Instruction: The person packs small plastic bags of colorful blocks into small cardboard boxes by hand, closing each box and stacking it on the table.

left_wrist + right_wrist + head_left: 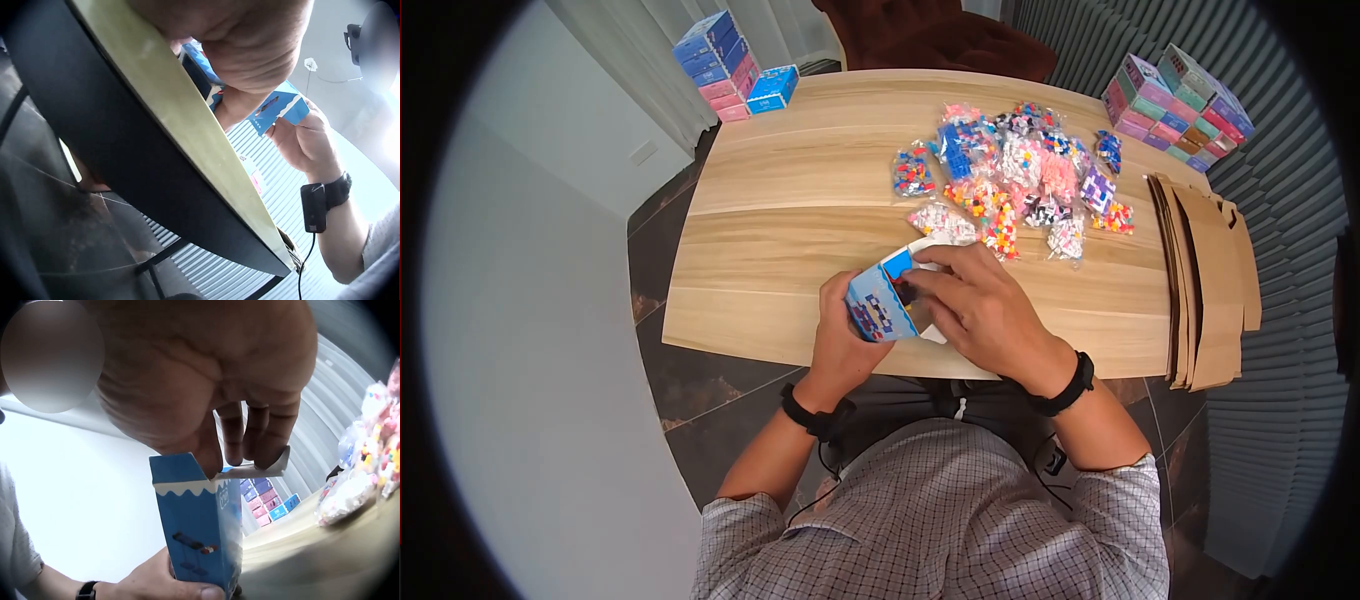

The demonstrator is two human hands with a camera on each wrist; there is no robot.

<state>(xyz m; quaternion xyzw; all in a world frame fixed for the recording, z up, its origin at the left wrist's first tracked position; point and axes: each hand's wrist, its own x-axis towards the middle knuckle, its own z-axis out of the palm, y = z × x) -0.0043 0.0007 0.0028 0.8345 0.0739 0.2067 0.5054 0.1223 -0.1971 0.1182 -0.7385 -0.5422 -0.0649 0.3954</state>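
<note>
A small light-blue box with printed pictures is held above the near edge of the table, tilted, its end flaps raised. The left hand grips the box from the left and below. The right hand is at the raised end, its thumb and fingers bent around the flaps and opening. In the right wrist view, the right thumb dips behind the front flap of the box, while fingertips touch a white flap. Something dark and red shows inside the opening; its shape is unclear. The left wrist view shows the box partly behind the left hand.
Several clear bags of colourful small bricks lie mid-table. Stacked boxes stand at the back left and back right. Flattened brown cardboard lies along the right edge. A brown chair stands behind the wooden table.
</note>
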